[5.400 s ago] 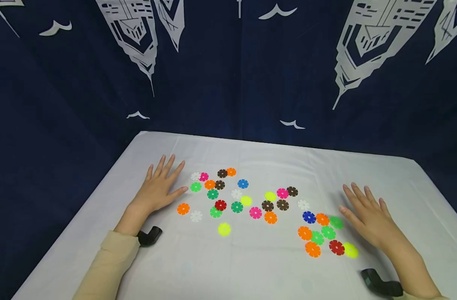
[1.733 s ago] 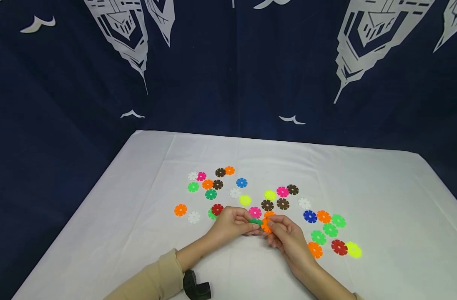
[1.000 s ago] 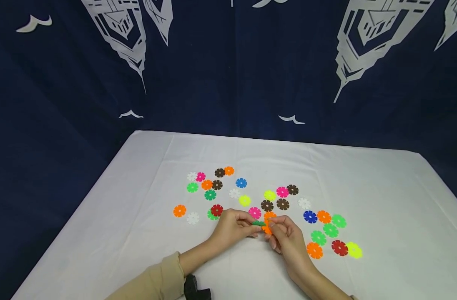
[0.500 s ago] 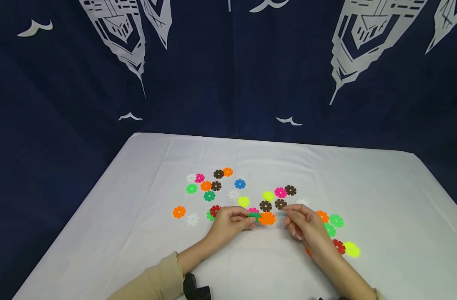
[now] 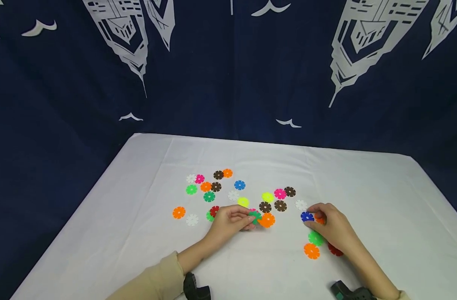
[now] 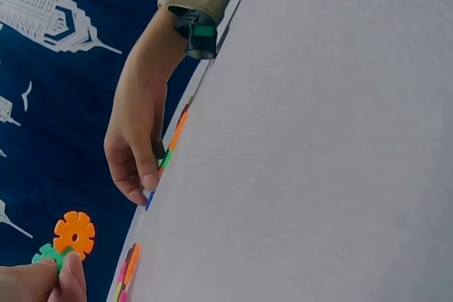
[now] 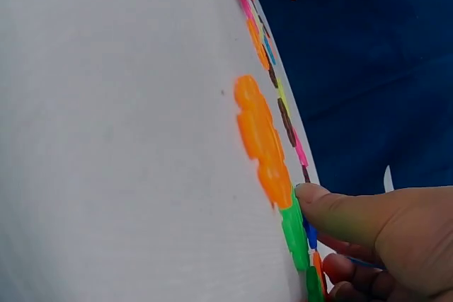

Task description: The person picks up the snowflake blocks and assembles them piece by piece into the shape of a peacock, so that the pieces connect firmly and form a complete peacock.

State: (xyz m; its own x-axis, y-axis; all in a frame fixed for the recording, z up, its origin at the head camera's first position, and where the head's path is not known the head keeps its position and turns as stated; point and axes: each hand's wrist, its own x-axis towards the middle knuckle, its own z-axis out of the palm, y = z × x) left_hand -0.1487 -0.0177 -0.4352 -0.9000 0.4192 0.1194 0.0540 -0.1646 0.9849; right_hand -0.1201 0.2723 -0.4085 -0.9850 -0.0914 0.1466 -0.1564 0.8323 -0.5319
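My left hand [image 5: 230, 221] pinches a green interlocking disc [image 5: 255, 216] by its edge. Joined to that disc is an orange notched disc [image 6: 75, 235], and the pair is held up above the table in the left wrist view. At the right, my right hand [image 5: 335, 225] has its thumb and index finger at opposite edges of a dark blue disc [image 5: 307, 216], down at the tabletop. The hand partly covers an orange disc [image 5: 319, 218] beside it. A green disc [image 5: 316, 238] and another orange disc [image 5: 311, 251] lie just nearer.
Several flat notched discs lie scattered on the white cloth [image 5: 228, 266], including a light blue disc [image 5: 239, 185], a brown disc [image 5: 280, 206] and a white disc [image 5: 301, 205]. A red disc [image 5: 335, 249] lies under the right wrist. A dark blue curtain [image 5: 228, 83] hangs behind the table.
Both hands came from lying spread at the sides to the middle, with green and orange discs held together. My right hand then released the orange disc and moved right to the blue disc.
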